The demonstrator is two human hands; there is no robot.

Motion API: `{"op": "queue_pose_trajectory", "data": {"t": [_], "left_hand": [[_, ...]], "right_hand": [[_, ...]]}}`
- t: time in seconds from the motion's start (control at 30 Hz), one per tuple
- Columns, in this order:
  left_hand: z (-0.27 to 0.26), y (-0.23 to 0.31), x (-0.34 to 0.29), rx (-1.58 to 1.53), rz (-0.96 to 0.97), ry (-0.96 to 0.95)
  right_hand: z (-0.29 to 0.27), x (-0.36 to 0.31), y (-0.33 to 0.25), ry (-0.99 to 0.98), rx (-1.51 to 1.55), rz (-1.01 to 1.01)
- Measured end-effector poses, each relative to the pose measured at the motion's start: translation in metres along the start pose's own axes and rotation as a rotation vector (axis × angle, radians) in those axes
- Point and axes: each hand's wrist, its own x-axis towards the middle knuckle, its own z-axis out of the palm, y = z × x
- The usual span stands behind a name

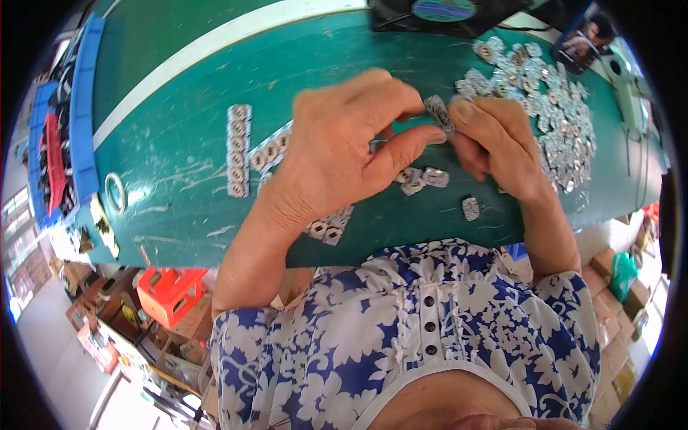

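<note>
A small silvery metal part (437, 112) with a patterned face juts from between the thumb and fingers of my right hand (505, 136), which is closed on it. My left hand (351, 136) is beside it, thumb and forefinger apart, with no object visible between them; its other fingers are curled out of sight. Several similar loose parts (434, 177) lie on the green table just below my hands, and a single one (470, 208) sits nearer to me. On the left stands a straight column of parts (239, 150) with round centres. A slanting row (269, 152) is partly covered by my left hand, and another group (332, 228) shows under my left forearm.
A large heap of silvery parts (566, 122) covers the table's right side. Blue bins (86, 107) line the far left, near a pale ring (115, 192). A dark device (444, 16) stands at the back. An orange stool (170, 292) is below the table's front edge.
</note>
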Motion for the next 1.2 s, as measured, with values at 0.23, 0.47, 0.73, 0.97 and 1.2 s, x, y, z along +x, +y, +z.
{"op": "queue_pose_trajectory", "data": {"t": [0.23, 0.47, 0.73, 0.97, 1.2], "left_hand": [[-0.067, -0.009, -0.016, 0.487, -0.251, -0.19], [-0.049, -0.016, -0.014, 0.473, -0.184, -0.213], [-0.039, -0.017, -0.011, 0.546, -0.198, -0.113], [-0.034, -0.019, -0.004, 0.098, -0.403, 0.243], [-0.016, -0.018, -0.005, -1.152, -0.561, 0.397]], "right_hand": [[-0.012, 0.004, 0.007, -0.131, -0.474, -0.387], [0.0, 0.004, 0.006, -0.051, -0.444, -0.353], [0.001, 0.003, 0.005, -0.023, -0.399, -0.299], [0.0, -0.001, 0.004, -0.028, -0.319, -0.223], [0.003, -0.001, 0.007, -0.225, -0.061, -0.196]]}}
